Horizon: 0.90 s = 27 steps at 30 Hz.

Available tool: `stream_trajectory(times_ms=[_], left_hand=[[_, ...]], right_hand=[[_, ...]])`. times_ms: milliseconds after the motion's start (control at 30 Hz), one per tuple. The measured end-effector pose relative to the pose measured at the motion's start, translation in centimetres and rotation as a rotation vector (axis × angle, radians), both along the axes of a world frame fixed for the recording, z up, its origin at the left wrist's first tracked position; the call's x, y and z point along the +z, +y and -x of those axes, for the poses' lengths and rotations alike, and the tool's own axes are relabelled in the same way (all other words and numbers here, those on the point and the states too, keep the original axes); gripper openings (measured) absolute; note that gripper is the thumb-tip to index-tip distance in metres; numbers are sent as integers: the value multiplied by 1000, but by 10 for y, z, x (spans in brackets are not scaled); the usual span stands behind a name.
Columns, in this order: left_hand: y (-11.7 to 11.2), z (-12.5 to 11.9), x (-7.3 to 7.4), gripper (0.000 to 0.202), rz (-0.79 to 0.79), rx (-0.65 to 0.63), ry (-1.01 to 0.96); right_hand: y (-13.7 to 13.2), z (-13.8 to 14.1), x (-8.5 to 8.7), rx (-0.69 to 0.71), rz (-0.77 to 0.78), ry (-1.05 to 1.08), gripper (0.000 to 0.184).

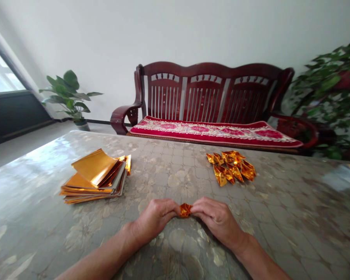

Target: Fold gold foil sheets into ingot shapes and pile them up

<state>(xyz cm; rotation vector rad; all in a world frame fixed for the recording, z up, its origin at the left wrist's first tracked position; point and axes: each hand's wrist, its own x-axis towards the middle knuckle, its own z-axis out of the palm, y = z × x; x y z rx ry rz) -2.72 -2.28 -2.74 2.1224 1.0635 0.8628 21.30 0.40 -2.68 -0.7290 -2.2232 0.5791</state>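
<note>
Toward the tabletop's (157,167) far left corner, gold foil sheets (95,181) are lying stacked askew. Centrally, the left hand (157,214) and right hand (216,214) are pinching a folded foil piece (185,210); overpulling would be risking a tear. Foil ingots (235,171) are clustering near the far edge.

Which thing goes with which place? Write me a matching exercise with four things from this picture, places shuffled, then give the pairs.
Things:
1. Stack of gold sheets
2. Cluster of folded gold pieces
3. Floral seat cover
4. Single gold piece

Places:
A. Along the bench seat
B. Between left hand and right hand
C. Left part of the table
D. Beyond the right hand

Pairs: 1-C, 2-D, 3-A, 4-B
</note>
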Motion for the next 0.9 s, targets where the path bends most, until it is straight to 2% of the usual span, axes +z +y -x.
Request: stream_trajectory(times_ms=[300,567,900], left_hand=[[-2,1,1,18,-67,-20,14],[-6,0,3,26,-159,72,93],[-4,-2,7,28,-132,66,150]], right_hand=[[0,-6,-2,66,50,-22,14],[-3,-1,3,46,3,-97,15],[-4,4,7,42,-30,-158,20]])
